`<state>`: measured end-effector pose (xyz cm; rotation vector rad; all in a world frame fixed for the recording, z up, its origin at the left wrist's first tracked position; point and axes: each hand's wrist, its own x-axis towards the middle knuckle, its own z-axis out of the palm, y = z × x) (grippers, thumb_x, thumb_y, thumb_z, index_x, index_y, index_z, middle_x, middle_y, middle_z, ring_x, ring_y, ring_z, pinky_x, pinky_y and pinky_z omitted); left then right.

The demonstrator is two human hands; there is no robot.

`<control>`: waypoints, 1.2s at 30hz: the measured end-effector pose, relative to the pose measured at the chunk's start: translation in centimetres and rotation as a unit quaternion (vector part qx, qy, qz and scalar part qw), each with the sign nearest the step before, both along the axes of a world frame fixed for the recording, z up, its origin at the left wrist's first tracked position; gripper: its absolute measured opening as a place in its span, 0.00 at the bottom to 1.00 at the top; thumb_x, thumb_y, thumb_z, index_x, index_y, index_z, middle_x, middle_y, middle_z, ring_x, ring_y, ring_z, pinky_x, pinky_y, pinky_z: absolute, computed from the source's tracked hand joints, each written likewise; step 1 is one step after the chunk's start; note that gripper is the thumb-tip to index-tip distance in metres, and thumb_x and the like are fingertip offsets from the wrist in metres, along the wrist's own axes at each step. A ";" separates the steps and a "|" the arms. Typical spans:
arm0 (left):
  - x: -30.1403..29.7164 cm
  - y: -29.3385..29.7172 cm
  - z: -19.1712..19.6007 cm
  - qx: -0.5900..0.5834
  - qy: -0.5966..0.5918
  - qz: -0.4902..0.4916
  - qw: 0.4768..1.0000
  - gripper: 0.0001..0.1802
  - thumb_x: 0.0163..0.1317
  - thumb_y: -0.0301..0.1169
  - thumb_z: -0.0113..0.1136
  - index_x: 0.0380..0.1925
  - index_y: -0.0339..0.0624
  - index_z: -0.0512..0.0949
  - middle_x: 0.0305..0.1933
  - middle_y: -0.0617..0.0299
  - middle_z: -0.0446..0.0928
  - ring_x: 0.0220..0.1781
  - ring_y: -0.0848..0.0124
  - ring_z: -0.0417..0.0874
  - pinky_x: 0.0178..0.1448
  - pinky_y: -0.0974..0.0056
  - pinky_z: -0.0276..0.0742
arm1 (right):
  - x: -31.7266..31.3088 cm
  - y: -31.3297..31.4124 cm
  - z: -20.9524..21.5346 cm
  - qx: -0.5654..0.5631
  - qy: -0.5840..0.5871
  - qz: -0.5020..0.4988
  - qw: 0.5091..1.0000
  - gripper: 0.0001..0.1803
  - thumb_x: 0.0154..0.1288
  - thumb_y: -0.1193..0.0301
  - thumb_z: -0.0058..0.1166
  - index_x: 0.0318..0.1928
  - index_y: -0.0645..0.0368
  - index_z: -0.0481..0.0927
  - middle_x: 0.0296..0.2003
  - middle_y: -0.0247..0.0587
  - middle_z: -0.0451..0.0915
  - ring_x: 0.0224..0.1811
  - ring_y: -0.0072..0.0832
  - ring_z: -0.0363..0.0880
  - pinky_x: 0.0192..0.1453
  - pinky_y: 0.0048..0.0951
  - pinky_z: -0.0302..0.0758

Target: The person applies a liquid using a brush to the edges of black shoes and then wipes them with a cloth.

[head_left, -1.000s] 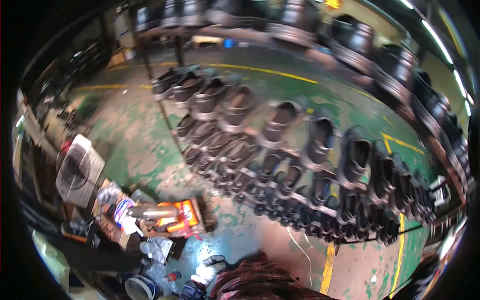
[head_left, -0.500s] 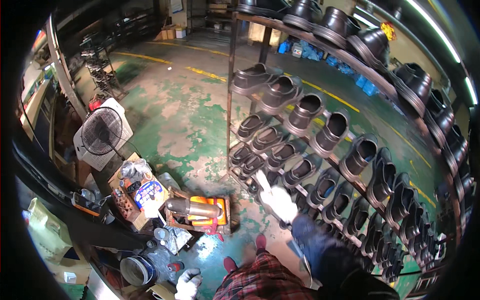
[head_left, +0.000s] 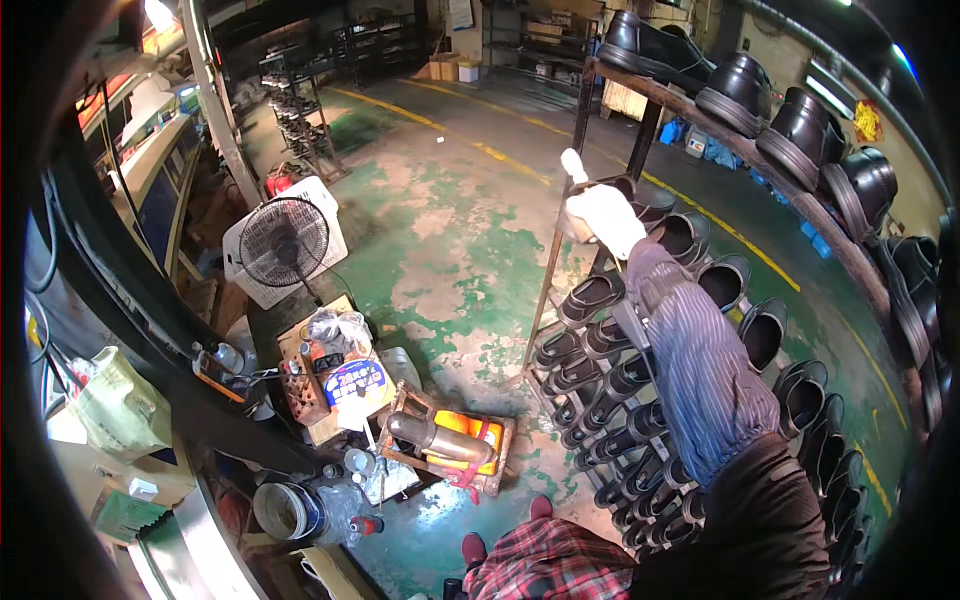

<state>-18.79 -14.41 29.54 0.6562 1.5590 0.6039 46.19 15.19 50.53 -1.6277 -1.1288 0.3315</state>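
Observation:
My right hand (head_left: 608, 218), in a white glove, is stretched far forward at the upright post (head_left: 547, 295) of a shoe rack. Its fingers are closed around the post, with one digit pointing up along it; glare hides some of the fingers. Just beside the glove, black shoes (head_left: 683, 238) stand in rows on the sloping rack tiers. More black shoes (head_left: 737, 95) line the top rail. A striped sleeve (head_left: 705, 370) covers my forearm and hides part of the lower rows. My left hand is out of view.
To the left stand a black fan (head_left: 284, 241), a cluttered small table (head_left: 325, 432) and a wooden stand (head_left: 505, 462) bearing a metal cylinder. A bucket (head_left: 290, 511) sits near a dark beam. Patchy green floor (head_left: 440, 290) lies beyond, with yellow lines.
My right hand has moved up and forward, from beside the lower shoe rows to the rack's post. The view has shifted, and my left hand has left it.

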 end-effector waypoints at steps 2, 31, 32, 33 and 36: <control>0.4 1.2 0.5 0.077 0.033 -0.081 0.993 0.20 0.61 0.25 0.59 0.55 0.36 0.75 0.45 0.58 0.78 0.42 0.68 0.79 0.47 0.64 0.78 | -3.3 -2.5 1.8 -0.063 -0.129 0.021 0.989 0.20 0.57 0.59 0.59 0.32 0.70 0.80 0.24 0.50 0.78 0.27 0.36 0.77 0.33 0.36 0.72; 2.2 7.6 7.7 -0.104 -0.291 -0.608 0.731 0.13 0.56 0.25 0.68 0.39 0.28 0.82 0.34 0.56 0.83 0.35 0.69 0.83 0.45 0.66 0.77 | -37.3 -39.7 -13.6 -0.231 0.494 0.060 0.836 0.15 0.67 0.65 0.56 0.46 0.64 0.82 0.33 0.33 0.82 0.33 0.20 0.79 0.36 0.23 0.75; 1.8 7.6 7.1 -0.090 -0.316 -0.622 0.711 0.12 0.54 0.26 0.69 0.36 0.28 0.83 0.37 0.53 0.83 0.37 0.66 0.83 0.46 0.65 0.77 | -37.6 -39.8 -12.8 -0.266 0.498 0.080 0.822 0.15 0.66 0.65 0.57 0.46 0.64 0.82 0.33 0.32 0.82 0.33 0.19 0.78 0.37 0.23 0.75; 1.5 7.4 6.6 -0.075 -0.341 -0.635 0.689 0.12 0.53 0.27 0.70 0.34 0.29 0.84 0.39 0.50 0.83 0.39 0.64 0.83 0.47 0.64 0.76 | -37.8 -39.8 -11.6 -0.299 0.500 0.100 0.807 0.15 0.66 0.66 0.58 0.46 0.64 0.82 0.34 0.31 0.82 0.34 0.18 0.78 0.38 0.22 0.75; 2.4 4.8 5.6 -0.059 -0.435 -0.585 0.682 0.15 0.48 0.34 0.74 0.30 0.32 0.85 0.47 0.47 0.81 0.54 0.56 0.77 0.60 0.53 0.66 | -38.2 -40.2 -10.5 -0.280 0.422 0.151 0.849 0.14 0.64 0.67 0.60 0.47 0.63 0.83 0.33 0.29 0.81 0.36 0.16 0.77 0.41 0.20 0.74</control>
